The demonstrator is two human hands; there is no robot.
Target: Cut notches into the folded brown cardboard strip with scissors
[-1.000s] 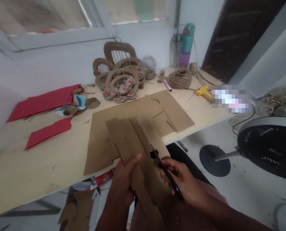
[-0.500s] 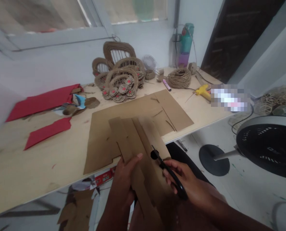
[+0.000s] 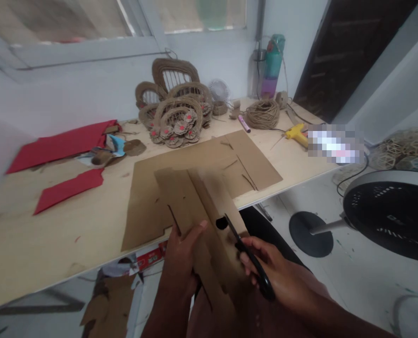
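Observation:
My left hand [image 3: 181,256] is closed on a brown cardboard piece [image 3: 198,202] with long cut strips, thumb on top near its lower part. My right hand [image 3: 275,272] is closed round the handles of black scissors [image 3: 247,256]. The scissor blades point up and to the left into the cardboard piece, at a cut between two strips. The piece is held just in front of the table's near edge, over my lap. A larger flat cardboard sheet [image 3: 149,188] lies on the table [image 3: 54,234] behind it.
Red paper sheets [image 3: 64,190] lie at the left. Woven jute baskets with flowers [image 3: 175,112], a twine coil [image 3: 263,114], a yellow glue gun [image 3: 296,134] and a bottle [image 3: 272,65] stand at the back. A black fan [image 3: 388,218] stands on the floor at right.
The cardboard piece has shifted slightly in my hands, and the scissors have advanced a little along the cut. Both hands keep their grip.

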